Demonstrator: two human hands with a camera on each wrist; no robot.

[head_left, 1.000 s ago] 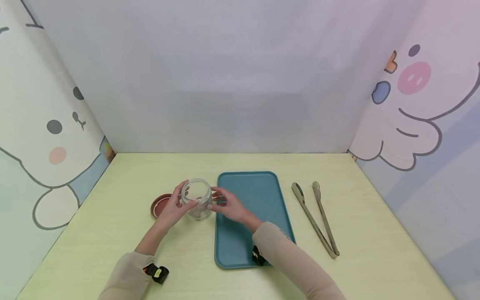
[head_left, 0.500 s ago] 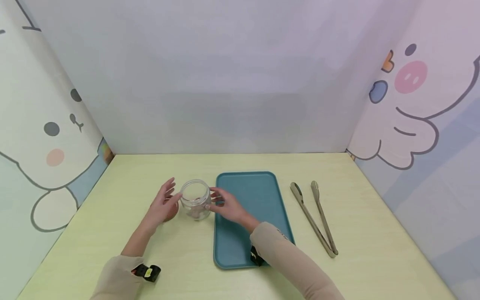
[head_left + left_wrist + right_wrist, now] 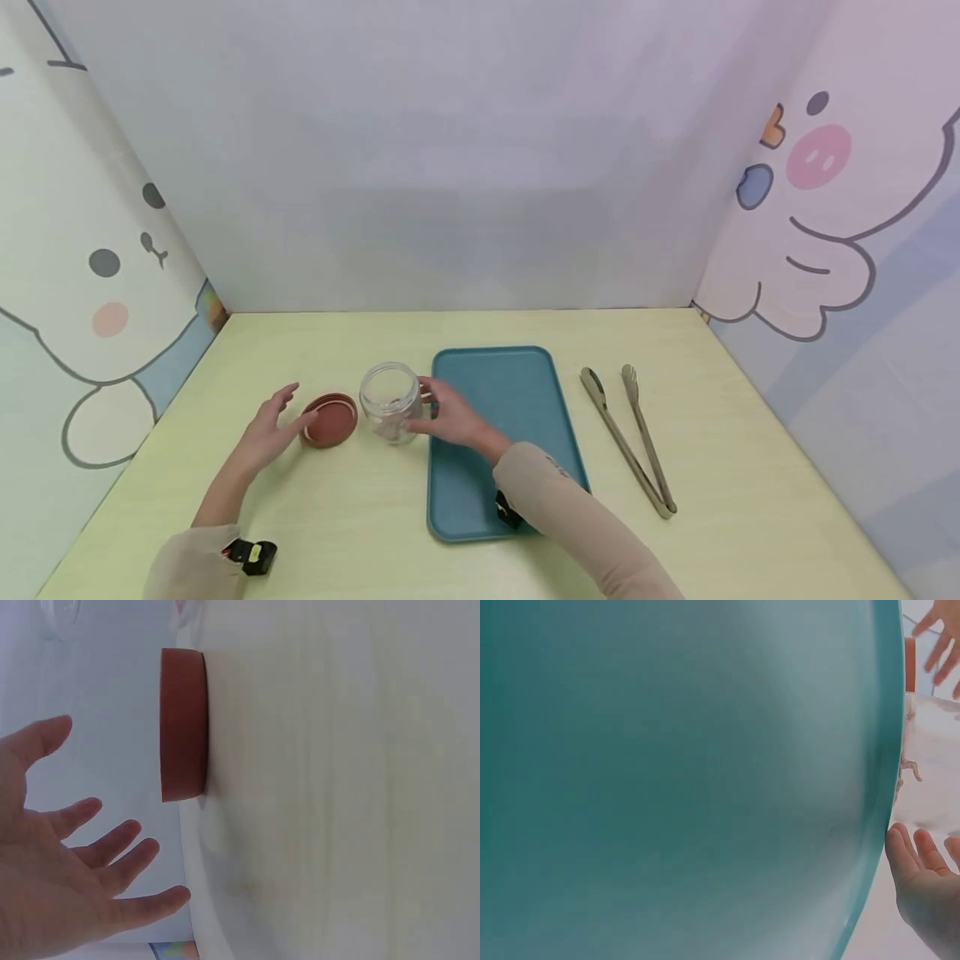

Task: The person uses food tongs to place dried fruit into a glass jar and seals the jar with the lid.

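Note:
A clear glass jar (image 3: 390,404) stands upright and uncovered on the table, left of the tray. Small pale pieces lie at its bottom, their kind too unclear to tell. My right hand (image 3: 453,417) holds the jar's right side, with the thumb in front and the fingers toward the back. In the right wrist view, that hand's fingers are by the jar (image 3: 934,769). My left hand (image 3: 268,429) is in the air with its fingers spread, left of a reddish-brown round lid (image 3: 330,422). The left wrist view shows the lid (image 3: 184,726) lying flat, apart from the fingers.
A teal rectangular tray (image 3: 498,392) lies under my right forearm. To its right, metal tongs (image 3: 633,450) lie spread, hinge end toward me. A pale wall (image 3: 465,167) closes off the table's back, and cartoon-printed panels stand at both sides.
My left hand has let go of the jar and moved left and toward me, past the lid, which is now uncovered. The right hand stays at the jar, which stands in place.

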